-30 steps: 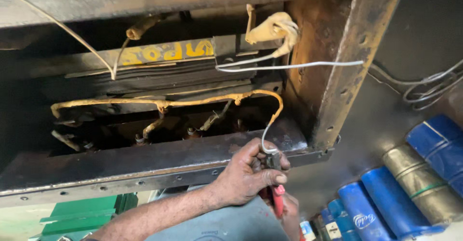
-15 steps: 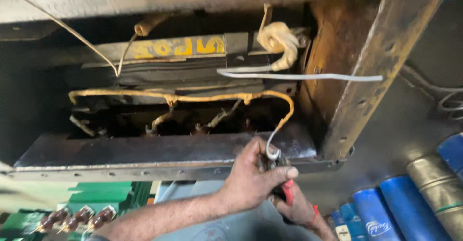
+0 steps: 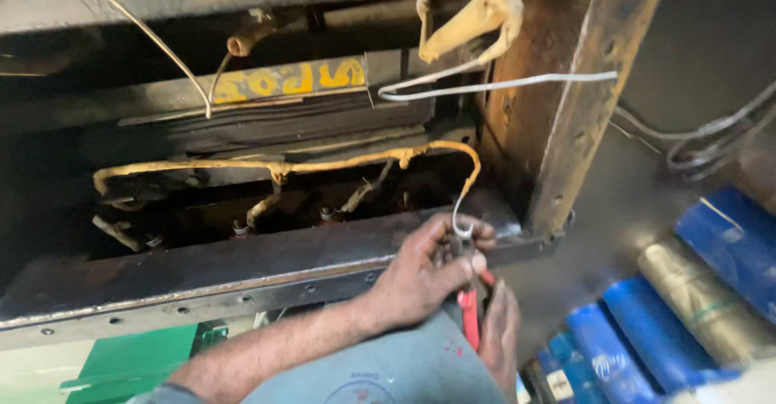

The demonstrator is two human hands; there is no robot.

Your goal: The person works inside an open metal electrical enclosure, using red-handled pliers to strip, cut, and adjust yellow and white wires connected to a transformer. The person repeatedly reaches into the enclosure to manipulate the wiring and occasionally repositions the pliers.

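Left hand point(image 3: 424, 271) grip pinching the bare wire end point(image 3: 461, 225) at the metal box's point(image 3: 558, 137) lower rim, about 5 o'clock in frame. Right hand point(image 3: 499, 335) just below, grip wrapped on red-handled pliers point(image 3: 469, 311), tip at the wire. The wire rises to the yellowed harness point(image 3: 275, 166) at 11 o'clock. Blue rolls point(image 3: 647, 347) at 4 o'clock.

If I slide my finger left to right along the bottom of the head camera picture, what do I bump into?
Green board → left hand → red-handled pliers → right hand → blue rolls → brass-coloured roll.
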